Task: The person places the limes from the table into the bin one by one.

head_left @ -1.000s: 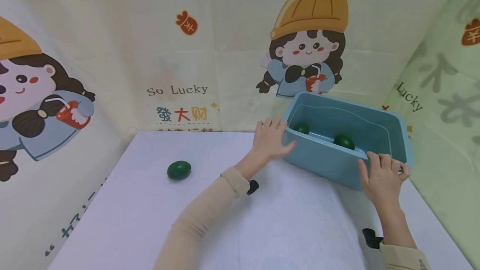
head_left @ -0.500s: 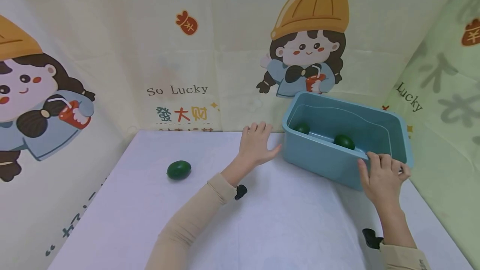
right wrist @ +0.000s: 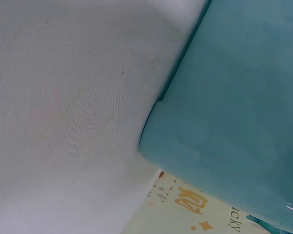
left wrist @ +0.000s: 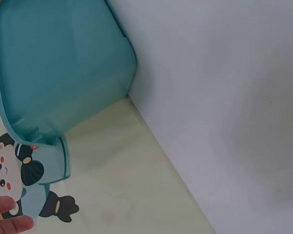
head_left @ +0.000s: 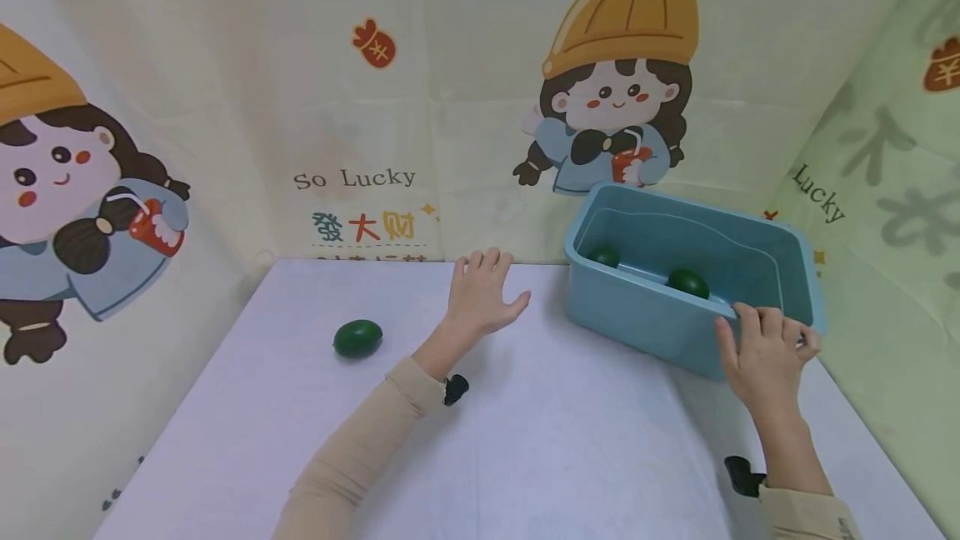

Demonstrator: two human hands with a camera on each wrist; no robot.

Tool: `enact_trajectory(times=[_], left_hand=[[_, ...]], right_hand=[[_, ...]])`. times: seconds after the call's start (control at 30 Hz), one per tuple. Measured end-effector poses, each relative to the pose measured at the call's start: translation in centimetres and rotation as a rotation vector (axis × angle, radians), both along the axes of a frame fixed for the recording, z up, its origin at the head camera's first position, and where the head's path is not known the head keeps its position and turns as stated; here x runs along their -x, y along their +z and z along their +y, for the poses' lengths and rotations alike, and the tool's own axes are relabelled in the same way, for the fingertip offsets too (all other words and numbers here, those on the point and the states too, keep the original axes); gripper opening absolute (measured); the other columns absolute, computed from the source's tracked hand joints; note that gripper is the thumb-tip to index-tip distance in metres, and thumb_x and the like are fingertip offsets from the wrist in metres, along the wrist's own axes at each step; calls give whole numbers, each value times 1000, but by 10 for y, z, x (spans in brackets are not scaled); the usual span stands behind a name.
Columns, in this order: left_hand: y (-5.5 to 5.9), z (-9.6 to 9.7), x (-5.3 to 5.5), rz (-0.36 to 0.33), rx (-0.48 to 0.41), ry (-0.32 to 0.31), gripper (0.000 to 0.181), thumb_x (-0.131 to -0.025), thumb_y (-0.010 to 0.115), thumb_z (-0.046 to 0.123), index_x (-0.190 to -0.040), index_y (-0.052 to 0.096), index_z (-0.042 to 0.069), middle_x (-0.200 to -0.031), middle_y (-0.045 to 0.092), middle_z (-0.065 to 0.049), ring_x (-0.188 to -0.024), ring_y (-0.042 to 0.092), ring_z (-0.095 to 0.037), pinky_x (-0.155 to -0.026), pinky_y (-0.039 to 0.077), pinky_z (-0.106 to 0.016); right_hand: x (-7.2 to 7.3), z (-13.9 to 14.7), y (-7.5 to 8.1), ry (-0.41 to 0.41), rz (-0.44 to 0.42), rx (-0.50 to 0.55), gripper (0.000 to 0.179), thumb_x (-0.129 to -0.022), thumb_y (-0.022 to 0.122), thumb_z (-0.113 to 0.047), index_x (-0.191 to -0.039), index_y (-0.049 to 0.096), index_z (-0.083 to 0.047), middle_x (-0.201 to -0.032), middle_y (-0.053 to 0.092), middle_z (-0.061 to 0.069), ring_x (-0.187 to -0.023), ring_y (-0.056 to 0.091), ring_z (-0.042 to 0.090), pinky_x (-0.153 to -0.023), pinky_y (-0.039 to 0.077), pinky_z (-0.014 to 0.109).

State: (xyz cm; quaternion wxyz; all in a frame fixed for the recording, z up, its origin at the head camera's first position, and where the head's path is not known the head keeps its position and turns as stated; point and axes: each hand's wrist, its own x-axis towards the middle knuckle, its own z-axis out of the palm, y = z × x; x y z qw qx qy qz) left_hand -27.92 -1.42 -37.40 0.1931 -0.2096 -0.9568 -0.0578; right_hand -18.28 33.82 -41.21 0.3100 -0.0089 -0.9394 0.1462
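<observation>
In the head view a blue plastic storage bin (head_left: 637, 307) sits at the back right of the table. Inside it lie two dark green limes, one lime (head_left: 687, 283) near the middle and another lime (head_left: 603, 257) at the left end, partly hidden by the front wall. My right hand (head_left: 768, 357) grips the bin's front rim near its right corner, fingers over the edge and thumb outside. Left of the bin, my left hand (head_left: 480, 298) is over the table with fingers spread, holding nothing. A third lime (head_left: 357, 339) lies on the table further left.
A white cloth covers the table (head_left: 555, 448). Printed fabric (head_left: 472, 107) hangs right behind its back edge and along both sides. The bin's far side stands close to that backdrop. Black straps show at both wrists.
My left hand has come away from the bin's left end and moved left toward the lime on the table. The right hand and the bin have stayed in place.
</observation>
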Motion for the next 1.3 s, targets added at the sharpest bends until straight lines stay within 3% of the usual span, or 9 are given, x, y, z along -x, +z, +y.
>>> enact_trajectory(times=[0.3, 0.6, 0.93, 1.3], left_hand=[[-5, -18, -2, 30, -3, -5, 50, -80, 51, 52, -113, 49, 14, -105, 46, -1, -96, 41, -22, -89, 30, -42], [-12, -35, -2, 37, 2, 3, 54, -80, 52, 52, -119, 49, 14, -111, 47, -2, -101, 41, -23, -92, 30, -45], [-21, -51, -3, 28, -26, -1, 56, -79, 53, 52, -118, 51, 12, -111, 48, -3, -101, 42, -24, -90, 31, -44], [-28, -66, -7, 23, -45, -11, 54, -78, 56, 50, -116, 53, 11, -112, 51, -5, -102, 44, -25, -92, 31, -45]], right_hand=[[0, 0, 0, 7, 22, -1, 51, -98, 30, -40, -115, 43, 7, -105, 35, 27, -98, 26, 45, -87, 4, 61], [1, 0, 1, 5, 9, -5, 50, -99, 30, -39, -115, 42, 7, -105, 34, 28, -98, 25, 45, -87, 3, 60], [1, 0, 1, -10, -21, -4, 48, -99, 31, -37, -116, 42, 7, -106, 34, 28, -100, 25, 45, -88, 3, 61], [1, 0, 1, 6, 15, 1, 51, -98, 30, -39, -115, 43, 7, -105, 35, 28, -98, 26, 45, -87, 4, 60]])
